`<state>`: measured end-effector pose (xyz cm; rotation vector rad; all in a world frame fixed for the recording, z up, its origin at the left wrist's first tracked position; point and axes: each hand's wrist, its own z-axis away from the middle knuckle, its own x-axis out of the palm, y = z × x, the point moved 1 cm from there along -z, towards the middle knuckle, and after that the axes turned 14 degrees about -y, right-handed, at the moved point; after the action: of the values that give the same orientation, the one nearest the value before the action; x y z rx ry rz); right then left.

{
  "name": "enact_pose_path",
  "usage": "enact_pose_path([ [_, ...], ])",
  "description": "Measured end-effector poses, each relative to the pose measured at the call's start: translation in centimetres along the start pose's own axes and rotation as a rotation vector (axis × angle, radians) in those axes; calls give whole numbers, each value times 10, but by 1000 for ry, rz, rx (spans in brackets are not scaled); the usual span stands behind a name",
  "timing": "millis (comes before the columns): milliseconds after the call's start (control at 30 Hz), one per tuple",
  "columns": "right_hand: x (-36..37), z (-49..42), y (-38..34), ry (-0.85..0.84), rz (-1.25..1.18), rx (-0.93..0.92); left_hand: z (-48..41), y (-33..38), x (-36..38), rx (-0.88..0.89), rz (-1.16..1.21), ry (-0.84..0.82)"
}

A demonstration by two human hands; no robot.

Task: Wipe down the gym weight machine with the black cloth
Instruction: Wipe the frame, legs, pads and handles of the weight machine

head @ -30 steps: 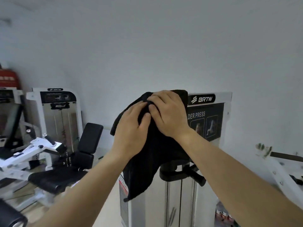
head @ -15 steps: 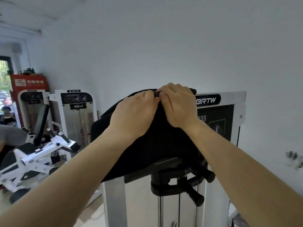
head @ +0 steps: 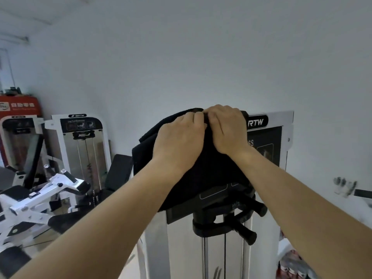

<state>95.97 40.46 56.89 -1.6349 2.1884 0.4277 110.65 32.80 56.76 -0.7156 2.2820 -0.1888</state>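
Note:
The black cloth (head: pixel 209 170) is draped over the top of the white weight machine (head: pixel 285 133), covering its upper left part and most of the label panel. My left hand (head: pixel 179 141) and my right hand (head: pixel 227 131) sit side by side on the cloth at the machine's top edge, fingers curled into the fabric. The fingertips are tucked over the edge and hidden. Below the cloth hang the black pulley bracket (head: pixel 227 224) and the chrome guide rods (head: pixel 205 258).
A second white weight machine (head: pixel 80 141) stands at the left by the wall, with a black padded seat (head: pixel 118 172) and a white lever arm (head: pixel 46 194) in front. A red cabinet (head: pixel 18 107) is at far left. The white wall rises behind.
The cloth, which hung down bunched a second ago, now lies spread over the machine's top. Both hands have stayed together on it at the top edge; the view has shifted slightly.

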Motion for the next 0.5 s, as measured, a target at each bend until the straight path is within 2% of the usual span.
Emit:
enact_pose_path([
  [133, 4, -4, -25, 3, -20, 13, 12, -18, 0, -7, 199, -25],
  [233, 2, -4, -12, -9, -37, -32, 1, -14, -1, 22, 218, -37],
  [500, 3, -3, 56, -10, -68, -101, -39, 26, -4, 16, -200, -34],
])
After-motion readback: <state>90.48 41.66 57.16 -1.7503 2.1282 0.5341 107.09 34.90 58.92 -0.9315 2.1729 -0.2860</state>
